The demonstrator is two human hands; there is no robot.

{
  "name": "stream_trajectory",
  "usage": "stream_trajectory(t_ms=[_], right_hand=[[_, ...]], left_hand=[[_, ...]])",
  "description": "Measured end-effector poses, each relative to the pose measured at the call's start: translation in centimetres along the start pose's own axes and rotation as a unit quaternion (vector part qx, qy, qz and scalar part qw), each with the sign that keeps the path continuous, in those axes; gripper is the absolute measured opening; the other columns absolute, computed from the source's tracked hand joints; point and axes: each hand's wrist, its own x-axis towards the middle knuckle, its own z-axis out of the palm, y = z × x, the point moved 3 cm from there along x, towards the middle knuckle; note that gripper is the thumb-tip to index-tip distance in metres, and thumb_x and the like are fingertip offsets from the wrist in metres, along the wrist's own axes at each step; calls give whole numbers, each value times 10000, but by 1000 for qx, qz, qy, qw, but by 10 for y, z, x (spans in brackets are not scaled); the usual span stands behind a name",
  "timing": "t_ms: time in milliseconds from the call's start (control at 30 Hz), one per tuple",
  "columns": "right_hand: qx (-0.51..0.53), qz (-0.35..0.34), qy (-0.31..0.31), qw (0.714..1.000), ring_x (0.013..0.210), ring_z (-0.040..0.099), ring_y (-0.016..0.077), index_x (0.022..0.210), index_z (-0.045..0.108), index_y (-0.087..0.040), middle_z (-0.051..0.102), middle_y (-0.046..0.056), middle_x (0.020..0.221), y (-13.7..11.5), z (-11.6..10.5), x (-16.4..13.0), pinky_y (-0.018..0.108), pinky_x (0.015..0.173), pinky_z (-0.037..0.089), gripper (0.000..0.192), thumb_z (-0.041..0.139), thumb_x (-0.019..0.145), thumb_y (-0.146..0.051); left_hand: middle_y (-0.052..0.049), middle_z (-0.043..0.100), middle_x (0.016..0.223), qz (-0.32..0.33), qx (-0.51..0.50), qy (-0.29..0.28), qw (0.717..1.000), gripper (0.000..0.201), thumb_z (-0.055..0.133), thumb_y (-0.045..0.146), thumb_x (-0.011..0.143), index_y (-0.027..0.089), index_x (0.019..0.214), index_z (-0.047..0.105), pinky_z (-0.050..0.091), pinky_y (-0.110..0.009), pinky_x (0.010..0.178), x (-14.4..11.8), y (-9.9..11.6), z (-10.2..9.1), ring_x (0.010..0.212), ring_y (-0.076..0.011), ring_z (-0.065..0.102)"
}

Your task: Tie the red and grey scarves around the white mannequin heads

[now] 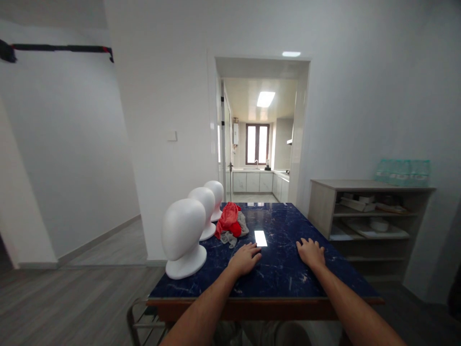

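Note:
My left hand (245, 258) rests palm down on the dark blue marbled table (273, 283), fingers stretched out and holding nothing. Farther right, my right hand (311, 252) lies flat on the same surface, also bare. Just beyond the left hand is a crumpled pile of cloth, with a red cloth (229, 218) and a grey cloth (242, 223) bunched together. Three white mannequin heads stand in a row along the table's left edge: a near head (183, 235), a middle head (202, 202) and a far head (215, 194). The nearer ones partly cover those behind.
A shelf unit (324, 206) stands to the right, with shrink-wrapped bottles (403, 172) on top. Past the table, a doorway opens to a kitchen with white cabinets (252, 182). A metal-framed stool (134, 322) is by the table's near left corner.

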Motion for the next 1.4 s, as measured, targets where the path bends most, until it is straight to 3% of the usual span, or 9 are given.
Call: stream_trajectory(t_ms=[1233, 1400], right_hand=[[17, -1, 4, 1000, 1320, 532, 408, 1473, 647, -218, 587, 204, 1473, 0, 2, 1, 615, 1079, 390, 593, 299, 1085, -500], [17, -1, 6, 1000, 1323, 526, 411, 1448, 661, -212, 592, 203, 1463, 0, 3, 2, 614, 1083, 381, 586, 303, 1087, -504]], left_hand=[[-47, 453, 1672, -4, 0, 1, 1000, 580, 396, 568, 1070, 275, 1521, 615, 229, -458, 1331, -1, 1, -3, 1591, -258, 364], [-70, 485, 1656, -5, -27, 5, 1000, 557, 462, 541, 1050, 253, 1491, 646, 223, -491, 1333, -7, 9, -10, 1582, -291, 379]])
